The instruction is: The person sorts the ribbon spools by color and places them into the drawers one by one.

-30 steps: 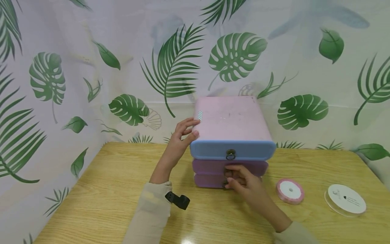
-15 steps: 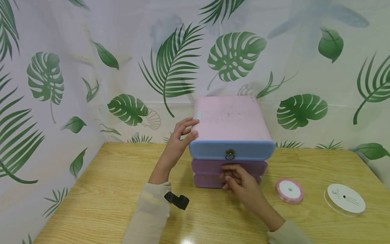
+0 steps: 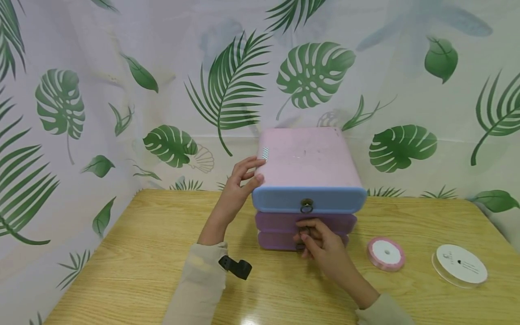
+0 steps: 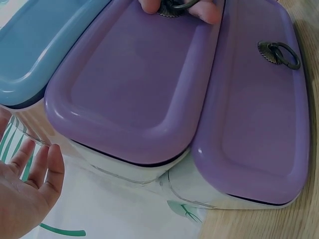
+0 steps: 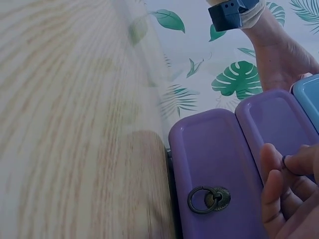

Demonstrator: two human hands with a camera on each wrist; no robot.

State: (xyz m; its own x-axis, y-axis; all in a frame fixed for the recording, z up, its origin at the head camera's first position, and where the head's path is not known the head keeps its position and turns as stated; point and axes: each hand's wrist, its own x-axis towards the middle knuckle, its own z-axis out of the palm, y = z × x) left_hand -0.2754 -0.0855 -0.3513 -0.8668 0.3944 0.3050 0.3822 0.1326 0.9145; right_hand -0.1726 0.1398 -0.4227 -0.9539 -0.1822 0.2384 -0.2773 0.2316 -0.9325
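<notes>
Woodgrain tbl (image 3: 150, 257) holds pink-topped 3-drawer unit (image 3: 304, 162) w/ blue/purple fronts (image 3: 276, 201).

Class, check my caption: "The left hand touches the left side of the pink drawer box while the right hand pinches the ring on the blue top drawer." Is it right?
Not quite: the ring pinched by the right hand is on the purple middle drawer, as the left wrist view shows. The rest stands.
</notes>
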